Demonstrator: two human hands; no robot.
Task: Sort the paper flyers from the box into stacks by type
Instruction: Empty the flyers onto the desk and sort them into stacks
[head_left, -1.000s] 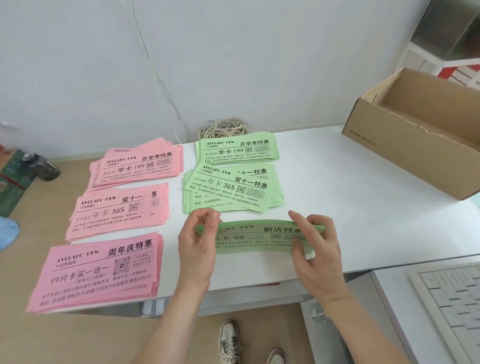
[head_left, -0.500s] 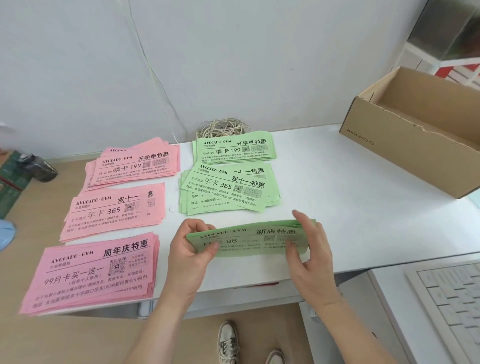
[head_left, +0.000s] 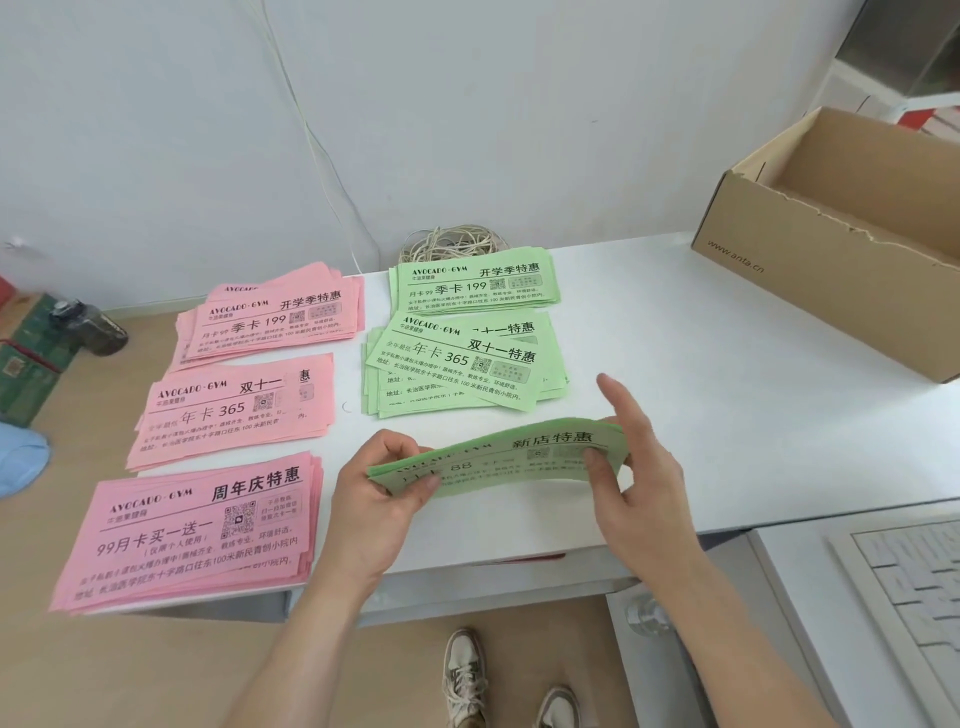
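the green bundle (head_left: 498, 462) is at lower centre of the frame, long axis left to right, middle bowed up. the left grip (head_left: 379, 493) pinches its left end and the right grip (head_left: 639, 473) clasps its right end, forefinger straight. bare counter (head_left: 675, 364) lies straight beneath, just below the 365 stack (head_left: 457, 369).

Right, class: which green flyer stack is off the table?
The nearest green stack, headed 新店特惠: left hand and right hand hold it up by its ends. The green 199 stack and green 365 stack behind lie flat on the table.
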